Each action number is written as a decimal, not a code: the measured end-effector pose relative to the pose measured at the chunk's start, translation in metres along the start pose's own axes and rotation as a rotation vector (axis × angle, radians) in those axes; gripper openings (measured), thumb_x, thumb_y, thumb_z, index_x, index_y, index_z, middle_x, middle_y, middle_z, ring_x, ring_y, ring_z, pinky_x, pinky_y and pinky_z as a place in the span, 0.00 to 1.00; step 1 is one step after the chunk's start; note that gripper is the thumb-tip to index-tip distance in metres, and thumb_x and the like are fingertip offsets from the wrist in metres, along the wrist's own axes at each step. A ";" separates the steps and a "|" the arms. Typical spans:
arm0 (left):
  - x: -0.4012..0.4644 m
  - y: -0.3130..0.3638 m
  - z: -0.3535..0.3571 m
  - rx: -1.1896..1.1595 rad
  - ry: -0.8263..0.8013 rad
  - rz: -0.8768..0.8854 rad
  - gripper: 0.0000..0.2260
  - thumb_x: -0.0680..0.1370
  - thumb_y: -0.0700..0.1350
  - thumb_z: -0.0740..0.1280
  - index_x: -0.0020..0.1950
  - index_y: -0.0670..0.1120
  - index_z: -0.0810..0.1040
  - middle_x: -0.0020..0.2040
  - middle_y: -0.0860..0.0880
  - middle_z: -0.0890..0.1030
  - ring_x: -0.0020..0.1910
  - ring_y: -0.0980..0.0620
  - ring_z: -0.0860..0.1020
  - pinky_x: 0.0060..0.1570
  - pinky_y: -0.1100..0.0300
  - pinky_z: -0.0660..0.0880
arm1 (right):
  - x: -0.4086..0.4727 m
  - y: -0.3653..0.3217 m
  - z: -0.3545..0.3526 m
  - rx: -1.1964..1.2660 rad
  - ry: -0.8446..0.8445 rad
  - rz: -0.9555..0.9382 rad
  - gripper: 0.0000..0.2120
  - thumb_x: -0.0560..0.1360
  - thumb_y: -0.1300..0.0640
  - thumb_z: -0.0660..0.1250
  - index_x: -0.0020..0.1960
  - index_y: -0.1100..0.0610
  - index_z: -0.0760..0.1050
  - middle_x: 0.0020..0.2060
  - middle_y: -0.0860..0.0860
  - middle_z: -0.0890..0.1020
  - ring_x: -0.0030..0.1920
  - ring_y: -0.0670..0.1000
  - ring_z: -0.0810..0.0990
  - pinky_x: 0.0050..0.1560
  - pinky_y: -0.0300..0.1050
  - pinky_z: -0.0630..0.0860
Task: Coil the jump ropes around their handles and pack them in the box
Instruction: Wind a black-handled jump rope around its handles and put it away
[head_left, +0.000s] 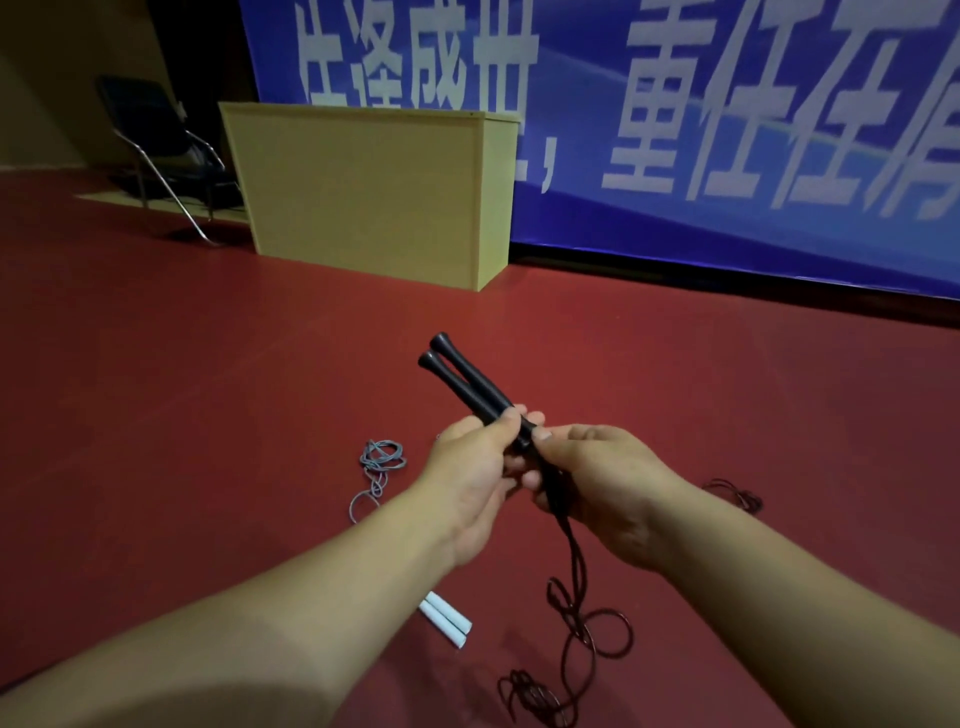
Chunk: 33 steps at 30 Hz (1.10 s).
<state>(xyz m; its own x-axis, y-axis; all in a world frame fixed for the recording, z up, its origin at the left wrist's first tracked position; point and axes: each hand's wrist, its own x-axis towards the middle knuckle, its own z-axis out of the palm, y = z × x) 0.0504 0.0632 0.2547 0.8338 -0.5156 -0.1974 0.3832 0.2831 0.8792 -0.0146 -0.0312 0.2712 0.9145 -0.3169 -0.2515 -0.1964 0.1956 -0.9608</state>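
Black jump rope handles (470, 387) held side by side, left hand (475, 467) gripping them, right hand (597, 478) pinching the dark rope (576, 613), blue banner (727, 130) with large white Chinese characters behind.

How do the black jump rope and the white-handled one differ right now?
The black handles are held together in the air by the left hand and right hand; the white handles lie untouched on the red floor. The black cord trails loose from the handles; the grey cord lies in a small tangle. Neither rope is coiled round its handles yet.
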 end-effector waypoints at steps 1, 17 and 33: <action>0.000 0.000 0.000 -0.003 0.018 0.005 0.06 0.82 0.41 0.61 0.50 0.43 0.76 0.48 0.44 0.84 0.28 0.52 0.69 0.26 0.60 0.68 | -0.001 0.000 0.000 -0.014 -0.015 0.018 0.12 0.83 0.58 0.58 0.46 0.62 0.78 0.38 0.57 0.80 0.32 0.47 0.75 0.38 0.42 0.73; 0.031 0.008 -0.036 0.328 0.260 0.236 0.02 0.82 0.38 0.61 0.50 0.42 0.72 0.39 0.45 0.77 0.32 0.52 0.78 0.24 0.67 0.74 | -0.003 0.001 -0.039 -0.198 -0.217 0.399 0.17 0.80 0.45 0.58 0.44 0.57 0.76 0.30 0.50 0.73 0.33 0.50 0.78 0.34 0.38 0.72; 0.034 0.003 -0.068 1.137 0.194 0.324 0.07 0.81 0.50 0.57 0.51 0.47 0.69 0.46 0.44 0.79 0.38 0.44 0.83 0.44 0.49 0.79 | -0.003 -0.005 -0.064 -0.126 0.004 0.316 0.12 0.76 0.45 0.65 0.46 0.55 0.75 0.30 0.50 0.75 0.26 0.46 0.60 0.30 0.40 0.60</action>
<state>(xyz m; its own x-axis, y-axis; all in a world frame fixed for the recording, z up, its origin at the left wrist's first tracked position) 0.1070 0.1010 0.2214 0.9099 -0.3946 0.1278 -0.3453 -0.5501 0.7603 -0.0389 -0.0907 0.2698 0.8003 -0.2626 -0.5390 -0.5120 0.1686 -0.8423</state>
